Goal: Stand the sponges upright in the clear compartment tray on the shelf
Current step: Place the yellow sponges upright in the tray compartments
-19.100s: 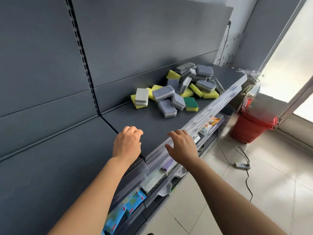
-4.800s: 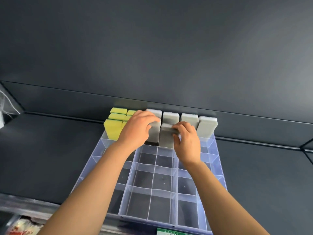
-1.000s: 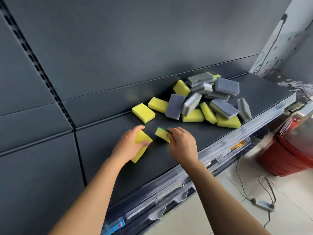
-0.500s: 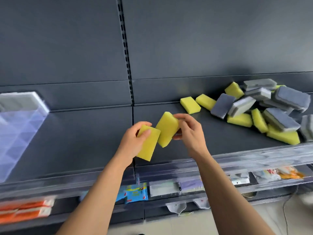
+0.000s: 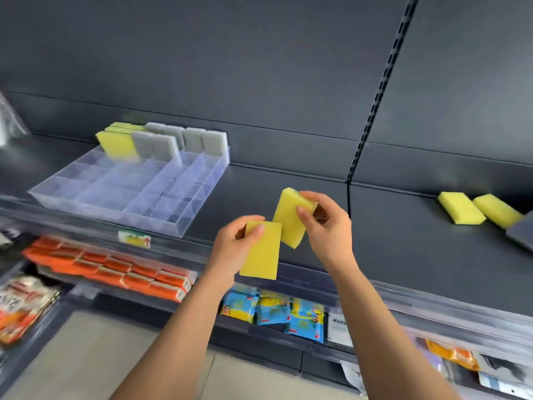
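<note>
L hand (image 5: 233, 249) grips a yellow rectangular foam sponge (image 5: 264, 251); R hand (image 5: 326, 226) pinches another yellow foam sponge (image 5: 288, 220), both right of the clear plastic compartment tray (image 5: 72, 197).

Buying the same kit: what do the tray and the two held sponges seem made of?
The tray looks like clear rigid plastic, glossy; the shelf shows through its walls. The left sponge and right sponge: probably soft foam, matte yellow, rounded corners.

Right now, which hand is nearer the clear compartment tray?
Left. The left hand, gripping a yellow sponge, is right of the tray. The right hand, holding a second sponge, is farther right.
</note>
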